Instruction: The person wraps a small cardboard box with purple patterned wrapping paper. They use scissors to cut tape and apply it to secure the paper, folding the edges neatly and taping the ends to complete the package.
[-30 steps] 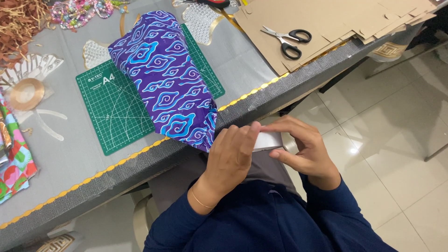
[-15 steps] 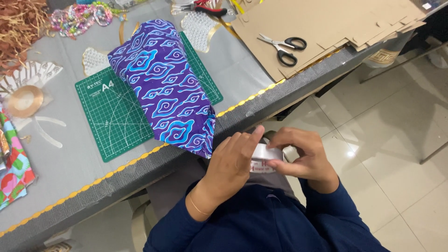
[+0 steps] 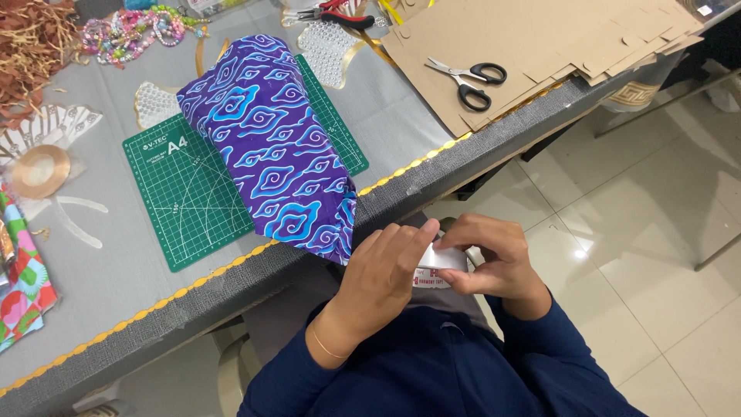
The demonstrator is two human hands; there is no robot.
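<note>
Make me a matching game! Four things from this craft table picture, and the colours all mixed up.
Things:
1. scissors
2. cutting mat
3. wrapped box
4. tape roll between the left hand and right hand

Colours:
A. green
B. white
C. black handles
D. purple with blue clouds

Pairs: 1-C, 2-A, 3-D, 4-B

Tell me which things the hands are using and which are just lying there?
In use:
left hand
right hand
white tape roll, held by both
purple wrapped parcel, nearest

Lying about:
scissors
cardboard sheets
green cutting mat
beads
pliers
</note>
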